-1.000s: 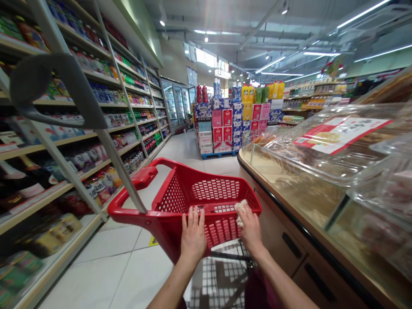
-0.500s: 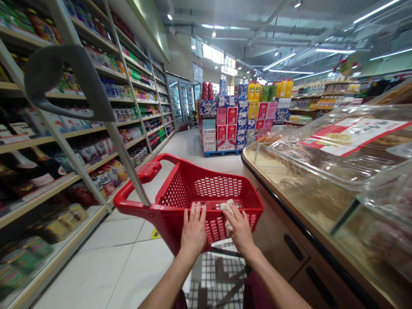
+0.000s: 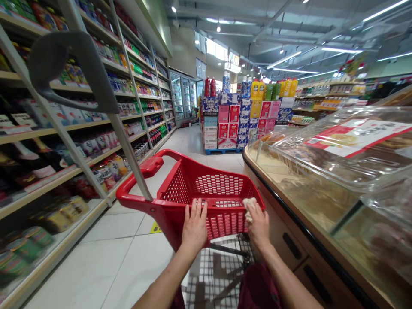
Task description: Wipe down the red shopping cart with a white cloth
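A red plastic shopping cart basket (image 3: 170, 189) with perforated walls stands before me, its long handle rising at the left to a grey grip (image 3: 93, 73). My left hand (image 3: 195, 225) lies on the near rim with its fingers stretched out, holding nothing. Farther right, my right hand (image 3: 258, 225) presses a crumpled off-white cloth (image 3: 249, 206) onto the same rim, close to the basket's right corner. The fingers partly cover the cloth. Inside the basket I see only its slotted floor and walls.
On the left run shelves (image 3: 135, 96) of bottles and cans. A wooden counter with a glass front (image 3: 289, 201) closes in on the right, bearing clear plastic food boxes (image 3: 341, 137). Stacked drink cartons (image 3: 228, 124) stand on a blue pallet ahead. White tiles (image 3: 116, 257) cover the floor.
My right hand has slid right along the near rim with the cloth, from the middle toward the corner. My left hand has stayed on the rim. The view has shifted slightly.
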Tool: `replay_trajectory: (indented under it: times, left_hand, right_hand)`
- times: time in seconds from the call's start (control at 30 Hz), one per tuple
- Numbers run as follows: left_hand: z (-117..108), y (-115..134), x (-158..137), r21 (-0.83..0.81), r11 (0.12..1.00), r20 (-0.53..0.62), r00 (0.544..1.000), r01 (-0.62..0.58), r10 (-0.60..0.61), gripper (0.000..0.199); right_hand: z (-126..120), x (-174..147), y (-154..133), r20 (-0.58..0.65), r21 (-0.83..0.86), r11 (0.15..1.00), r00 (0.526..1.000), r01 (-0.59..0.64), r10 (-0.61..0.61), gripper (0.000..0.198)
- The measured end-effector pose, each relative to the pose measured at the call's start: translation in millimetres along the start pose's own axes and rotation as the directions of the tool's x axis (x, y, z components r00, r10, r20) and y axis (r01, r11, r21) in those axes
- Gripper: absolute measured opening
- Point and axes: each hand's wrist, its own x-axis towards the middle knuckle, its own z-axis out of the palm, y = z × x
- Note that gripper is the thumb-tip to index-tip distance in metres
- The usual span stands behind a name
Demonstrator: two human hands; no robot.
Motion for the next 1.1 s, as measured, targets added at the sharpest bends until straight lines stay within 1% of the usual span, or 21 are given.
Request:
replay_trajectory:
  times: [0.07, 0.1, 0.2, 0.23, 0.27, 0.3, 0.37, 0.4, 0.43, 0.5, 0.57, 0.6, 0.63, 0.67, 0.77, 0.8, 0.87, 0.97, 1.0, 1.03, 1.1]
  left_hand:
    - [0.3, 1.3, 0.2, 0.009, 1.000, 0.004, 1.000, 0.009, -0.009, 0.060]
    - [0.2, 1.8, 0.4, 0.011, 1.000, 0.007, 1.000, 0.012, -0.012, 0.060]
    - [-0.6, 2.0, 0.7, 0.006, 1.000, 0.012, 1.000, 0.008, -0.008, 0.062]
    - [-0.9, 1.6, 0.5, 0.003, 1.000, 0.014, 1.000, 0.003, -0.003, 0.062]
    - [-1.1, 1.3, 0.3, 0.000, 1.000, 0.016, 1.000, -0.002, 0.002, 0.062]
    - [-1.1, 1.2, 0.1, -0.002, 1.000, 0.018, 1.000, -0.005, 0.005, 0.062]
    - [-0.8, 1.7, -0.1, -0.003, 1.000, 0.018, 1.000, -0.004, 0.004, 0.061]
    - [-0.5, 2.3, -0.1, -0.001, 1.000, 0.016, 1.000, -0.001, 0.001, 0.061]
    - [-0.2, 2.8, 0.0, 0.002, 1.000, 0.012, 1.000, 0.003, -0.003, 0.061]
    - [0.3, 3.3, 0.3, 0.009, 1.000, 0.004, 1.000, 0.007, -0.007, 0.061]
    - [0.7, 2.7, 0.4, 0.015, 1.000, -0.003, 1.000, 0.003, -0.003, 0.060]
    - [0.9, 2.1, 0.3, 0.017, 1.000, -0.006, 1.000, -0.001, 0.001, 0.060]
    - [1.2, 1.6, 0.1, 0.019, 1.000, -0.008, 1.000, -0.004, 0.004, 0.059]
    - [1.6, 1.3, -0.2, 0.020, 1.000, -0.010, 1.000, -0.006, 0.006, 0.059]
    - [3.0, 3.1, -1.0, 0.019, 1.000, -0.019, 1.000, -0.002, 0.003, 0.059]
    - [3.4, 4.3, -1.1, 0.019, 1.000, -0.022, 1.000, 0.005, -0.004, 0.060]
    - [3.3, 6.5, -1.3, 0.017, 1.000, -0.022, 1.000, 0.019, -0.018, 0.062]
    - [1.4, 6.6, -1.9, 0.010, 1.000, -0.012, 1.000, 0.020, -0.019, 0.062]
    - [0.6, 5.8, -2.2, 0.005, 1.000, -0.007, 1.000, 0.014, -0.014, 0.062]
    - [-0.1, 4.9, -2.5, 0.000, 1.000, -0.002, 1.000, 0.008, -0.008, 0.061]
    - [-0.9, 4.0, -2.9, -0.008, 1.000, 0.009, 1.000, 0.000, 0.000, 0.059]
  right_hand:
    - [-0.6, -0.5, 3.8, -0.024, -0.018, 0.997, 0.997, -0.075, 0.075, 0.057]
    - [0.0, -1.7, 0.7, -0.017, -0.011, 0.999, 0.999, -0.043, 0.042, 0.058]
    - [2.3, -5.0, -13.7, 0.049, 0.045, 0.977, 0.976, 0.211, -0.213, 0.060]
    - [2.3, -4.9, -15.2, 0.061, 0.055, 0.966, 0.965, 0.253, -0.257, 0.059]
    - [1.6, -3.9, -13.8, 0.063, 0.050, 0.968, 0.966, 0.247, -0.250, 0.057]
    - [0.5, -2.3, -10.2, 0.052, 0.033, 0.981, 0.980, 0.189, -0.191, 0.056]
    - [-1.6, 1.6, -2.5, 0.011, -0.010, 1.000, 1.000, 0.008, -0.008, 0.055]
    - [-2.0, 2.9, -1.5, -0.004, -0.020, 0.998, 0.999, -0.052, 0.052, 0.055]
    - [-1.8, 3.6, -3.5, -0.011, -0.018, 0.997, 0.998, -0.069, 0.069, 0.055]
    - [0.4, 2.7, -15.1, 0.007, 0.017, 0.999, 0.999, 0.040, -0.040, 0.057]
    - [2.5, 1.1, -26.8, 0.030, 0.058, 0.977, 0.978, 0.206, -0.208, 0.059]
    - [2.7, 0.8, -28.6, 0.037, 0.066, 0.966, 0.967, 0.250, -0.253, 0.059]
    - [2.4, 1.2, -26.9, 0.042, 0.060, 0.965, 0.965, 0.256, -0.259, 0.059]
    - [1.5, 1.9, -22.1, 0.040, 0.042, 0.975, 0.974, 0.220, -0.222, 0.057]
    - [-1.2, 3.3, -5.1, 0.006, -0.029, 1.000, 1.000, 0.005, -0.005, 0.054]
    - [-1.2, 2.3, -4.0, -0.002, -0.036, 0.999, 1.000, -0.029, 0.029, 0.054]
    - [0.6, -2.4, -11.9, 0.004, -0.016, 1.000, 1.000, 0.025, -0.025, 0.056]
    - [4.1, -11.0, -30.3, 0.024, 0.050, 0.969, 0.969, 0.244, -0.245, 0.055]
    - [4.4, -12.5, -32.3, 0.022, 0.058, 0.960, 0.961, 0.275, -0.276, 0.053]
    - [4.2, -12.9, -31.1, 0.016, 0.053, 0.962, 0.963, 0.269, -0.270, 0.052]
    - [3.2, -11.2, -23.4, -0.002, 0.020, 0.986, 0.986, 0.167, -0.167, 0.051]
